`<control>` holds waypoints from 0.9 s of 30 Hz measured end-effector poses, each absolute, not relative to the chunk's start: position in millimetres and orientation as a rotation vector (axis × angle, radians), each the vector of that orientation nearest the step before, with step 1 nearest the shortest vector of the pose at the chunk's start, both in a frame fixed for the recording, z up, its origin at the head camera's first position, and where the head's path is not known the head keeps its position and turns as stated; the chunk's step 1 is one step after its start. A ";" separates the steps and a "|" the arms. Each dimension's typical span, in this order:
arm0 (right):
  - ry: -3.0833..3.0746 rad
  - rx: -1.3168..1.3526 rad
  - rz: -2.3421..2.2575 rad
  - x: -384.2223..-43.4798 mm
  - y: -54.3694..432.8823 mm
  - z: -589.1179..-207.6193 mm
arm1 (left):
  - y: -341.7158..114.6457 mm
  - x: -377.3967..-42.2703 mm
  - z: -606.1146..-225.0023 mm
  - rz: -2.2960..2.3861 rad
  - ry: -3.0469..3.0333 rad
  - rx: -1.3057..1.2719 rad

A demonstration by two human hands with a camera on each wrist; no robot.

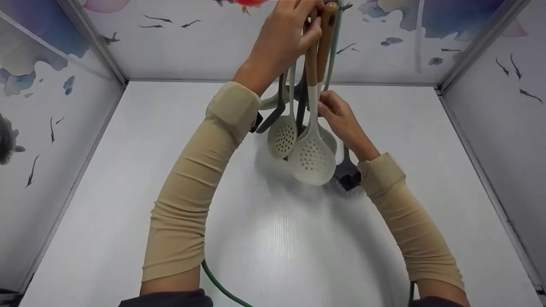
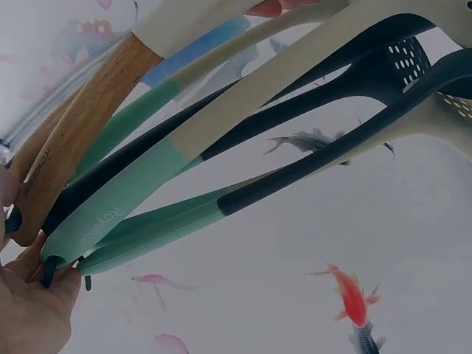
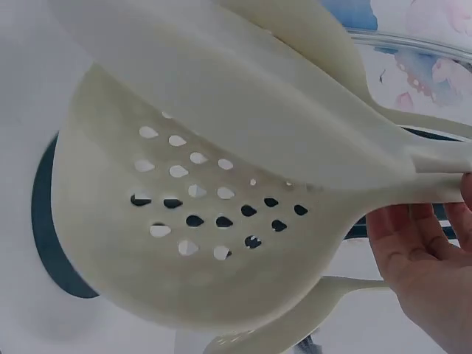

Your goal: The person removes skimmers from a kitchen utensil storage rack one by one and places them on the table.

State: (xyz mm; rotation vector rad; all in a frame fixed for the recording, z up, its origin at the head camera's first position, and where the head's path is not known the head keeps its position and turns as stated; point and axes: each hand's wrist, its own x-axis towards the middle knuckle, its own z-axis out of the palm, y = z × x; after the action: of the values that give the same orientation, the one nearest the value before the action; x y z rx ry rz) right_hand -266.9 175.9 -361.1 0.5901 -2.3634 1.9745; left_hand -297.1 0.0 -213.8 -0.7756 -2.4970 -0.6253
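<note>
My left hand (image 1: 283, 36) grips a bunch of kitchen utensils by their handle ends, heads hanging down. In the left wrist view, wooden handles (image 2: 96, 133) and mint-green handles (image 2: 122, 203) converge at its fingers, with small dark loops at their end holes. My right hand (image 1: 341, 119) pinches the neck of a pale slotted spoon (image 3: 199, 273); the right wrist view shows its drop-shaped holes. A solid pale utensil head (image 3: 258, 103) overlaps it. Beside these hang a skimmer (image 1: 282, 135) with round holes and a dark turner (image 1: 271, 121). The left fingertips are partly out of the head view.
Below the bunch lies a white tabletop (image 1: 273, 247). Panels with painted fish and flowers (image 1: 392, 25) enclose the back and sides. A dark utensil head (image 1: 344, 164) hangs by the right wrist. A green cable (image 1: 222, 290) trails near the left elbow.
</note>
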 end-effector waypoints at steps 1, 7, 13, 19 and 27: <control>-2.351 0.595 1.972 -265.2 176.1 -361.0 | 0.3 -296.9 -213.7 -0.628 -2.496 -0.775; -2.292 0.609 1.953 -259.2 176.5 -361.3 | 0.0 -296.5 -213.2 -0.626 -2.497 -0.769; -2.194 0.636 1.954 -253.7 177.7 -358.5 | -0.9 -295.7 -213.1 -0.620 -2.497 -0.777; -2.115 0.573 1.957 -247.0 184.8 -364.1 | -0.3 -295.2 -213.7 -0.604 -2.498 -0.768; -2.005 0.453 2.049 -242.5 216.8 -380.7 | 0.1 -293.8 -214.8 -0.622 -2.496 -0.774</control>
State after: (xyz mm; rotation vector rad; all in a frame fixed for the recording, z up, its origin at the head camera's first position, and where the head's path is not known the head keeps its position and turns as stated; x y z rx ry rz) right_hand -242.5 216.8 -380.7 0.4527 -2.0053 2.0488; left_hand -293.8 0.1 -214.8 -0.7743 -2.4961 -0.6225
